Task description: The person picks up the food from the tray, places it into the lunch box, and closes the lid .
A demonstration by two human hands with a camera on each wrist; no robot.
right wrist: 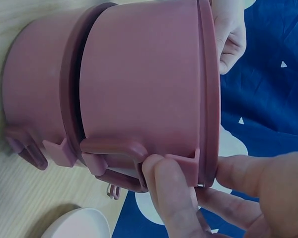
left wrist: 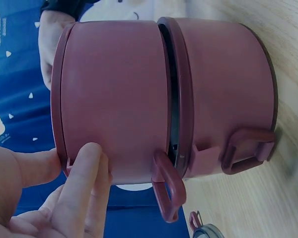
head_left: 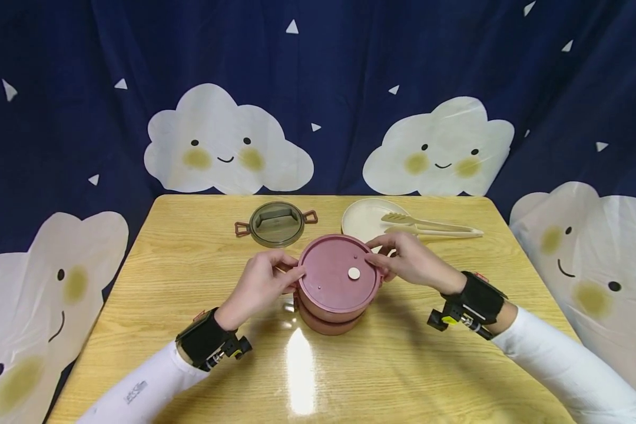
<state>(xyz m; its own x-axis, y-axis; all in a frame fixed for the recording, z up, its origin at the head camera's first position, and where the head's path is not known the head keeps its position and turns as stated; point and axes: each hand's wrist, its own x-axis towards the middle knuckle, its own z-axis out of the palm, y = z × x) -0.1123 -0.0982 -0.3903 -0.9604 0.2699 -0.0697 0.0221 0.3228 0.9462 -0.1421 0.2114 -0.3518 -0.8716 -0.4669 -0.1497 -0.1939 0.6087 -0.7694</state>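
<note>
Two round dusky-pink pots are stacked at the middle of the table. The upper pot [left wrist: 114, 94] wears a flat pink lid [head_left: 331, 288] with a small white round button. It overlaps the mouth of the lower pot [left wrist: 228, 89], and a dark gap shows between them. My left hand [head_left: 265, 280] grips the upper pot's left edge, thumb at the lid's rim and fingers against the wall. At the right edge my right hand [head_left: 410, 259] does likewise, its fingertips by the clip above the loop handle [right wrist: 116, 148]. Both pots have loop handles on their sides.
Behind the pots to the left lies a dark see-through lid [head_left: 291, 232] with pink side handles. A cream plate [head_left: 363, 215] lies at the back right, with beige tongs [head_left: 445, 231] across its edge. The wooden table [head_left: 191, 265] ends at a dark blue cloud-patterned curtain [head_left: 339, 118].
</note>
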